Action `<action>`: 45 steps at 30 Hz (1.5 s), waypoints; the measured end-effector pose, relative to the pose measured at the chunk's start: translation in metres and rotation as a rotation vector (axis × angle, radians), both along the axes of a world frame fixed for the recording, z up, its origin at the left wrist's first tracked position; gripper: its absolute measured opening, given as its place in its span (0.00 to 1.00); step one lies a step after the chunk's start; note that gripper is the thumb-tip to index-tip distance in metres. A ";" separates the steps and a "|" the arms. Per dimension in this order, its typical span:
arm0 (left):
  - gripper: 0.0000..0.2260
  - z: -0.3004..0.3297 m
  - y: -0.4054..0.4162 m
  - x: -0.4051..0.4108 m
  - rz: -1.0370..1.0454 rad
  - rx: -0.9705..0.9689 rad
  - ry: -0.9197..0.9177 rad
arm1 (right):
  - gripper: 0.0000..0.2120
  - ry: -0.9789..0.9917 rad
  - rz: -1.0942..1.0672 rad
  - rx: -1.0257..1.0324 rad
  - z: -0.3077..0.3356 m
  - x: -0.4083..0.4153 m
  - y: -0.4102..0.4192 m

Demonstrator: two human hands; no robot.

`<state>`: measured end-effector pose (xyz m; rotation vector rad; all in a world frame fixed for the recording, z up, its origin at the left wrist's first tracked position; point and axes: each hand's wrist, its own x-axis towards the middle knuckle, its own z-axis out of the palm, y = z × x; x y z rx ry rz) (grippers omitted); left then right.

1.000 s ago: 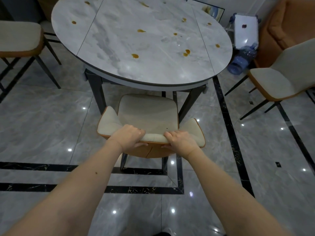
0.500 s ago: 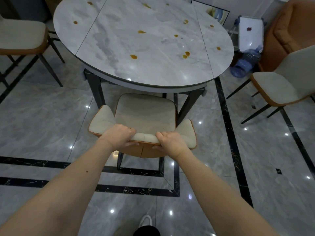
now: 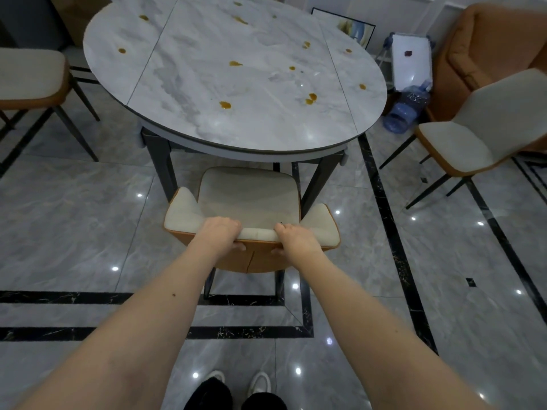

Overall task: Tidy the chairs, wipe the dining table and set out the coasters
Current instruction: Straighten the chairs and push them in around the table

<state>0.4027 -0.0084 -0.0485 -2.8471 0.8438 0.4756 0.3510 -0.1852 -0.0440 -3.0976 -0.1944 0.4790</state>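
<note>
A cream chair (image 3: 248, 199) with an orange back stands at the near edge of the round marble dining table (image 3: 207, 84), its seat front tucked just under the tabletop. My left hand (image 3: 220, 232) and my right hand (image 3: 296, 236) both grip the top of its backrest, fingers curled over the cushion and thumbs on the orange back. Several brown spill stains (image 3: 225, 105) dot the tabletop. No coasters or cloth are in view.
A second chair (image 3: 29, 75) stands at the left of the table, a third chair (image 3: 473, 137) at the right, turned away. A blue water bottle (image 3: 407, 110) lies on the floor by a white box (image 3: 410, 62) and an orange armchair (image 3: 488, 45). My feet show at the bottom edge.
The held chair has slid forward toward the table, and its seat now reaches under the tabletop edge. Both hands keep their grip. My view has drawn back, showing my feet.
</note>
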 end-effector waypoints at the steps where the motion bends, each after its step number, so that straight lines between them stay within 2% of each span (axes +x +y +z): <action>1: 0.19 0.001 0.000 0.001 -0.001 0.004 0.020 | 0.19 0.005 -0.019 0.002 0.001 -0.001 0.002; 14: 0.22 0.005 0.000 0.003 0.049 0.013 0.099 | 0.25 -0.015 -0.096 -0.010 0.000 -0.011 -0.004; 21: 0.22 0.005 -0.004 0.003 0.112 0.026 0.123 | 0.24 -0.042 -0.113 -0.016 0.000 -0.012 -0.003; 30: 0.18 -0.002 -0.006 0.007 0.104 0.002 0.048 | 0.22 -0.074 -0.141 -0.061 -0.003 -0.009 -0.001; 36: 0.18 -0.006 -0.012 0.017 0.107 -0.009 0.025 | 0.26 -0.053 -0.133 -0.076 -0.001 0.004 -0.006; 41: 0.17 -0.007 -0.016 0.027 0.114 -0.012 -0.004 | 0.21 -0.074 -0.129 -0.085 -0.003 0.016 -0.011; 45: 0.17 -0.007 -0.018 0.036 0.136 -0.020 -0.008 | 0.24 -0.069 -0.114 -0.092 -0.003 0.027 -0.014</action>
